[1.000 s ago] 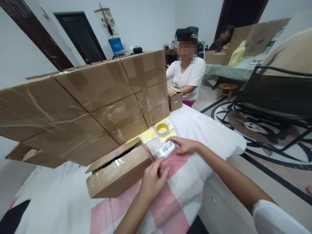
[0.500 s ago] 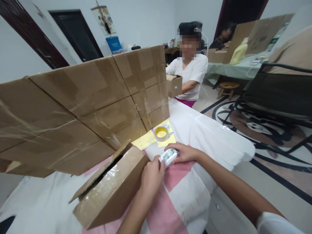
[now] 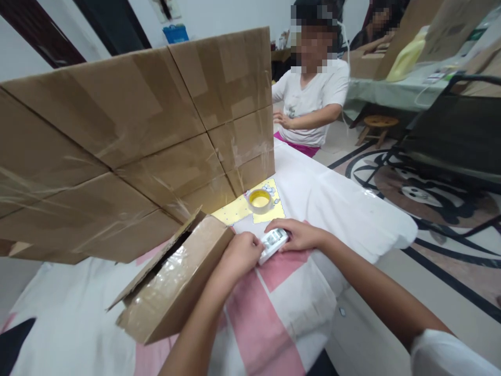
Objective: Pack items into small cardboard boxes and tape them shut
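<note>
My right hand [image 3: 295, 234] is closed around the far right side of a small white rounded object [image 3: 273, 244] with a grey-marked top; its exact kind is not clear. My left hand [image 3: 243, 251] has its fingers curled together at the object's left end. Whatever those fingers pinch is hidden. An opened cardboard box [image 3: 183, 282] lies beside my left forearm, one flap lifted along its upper edge. Beyond my hands, a roll of clear tape with a yellow core [image 3: 260, 201] rests on a yellow patterned patch of the cloth.
A tall wall of taped cardboard boxes [image 3: 156, 125] stands along the left and far side of the cloth-covered table [image 3: 313, 177]. Across the table sits a person in a white shirt [image 3: 313, 104]. A wooden stool [image 3: 379, 124] and a dark chair [image 3: 450, 136] are at the right.
The view has tilted downward. My left fingers have curled in from the white object's side. The person across no longer shows a small box; one hand is now visible beside the cardboard wall.
</note>
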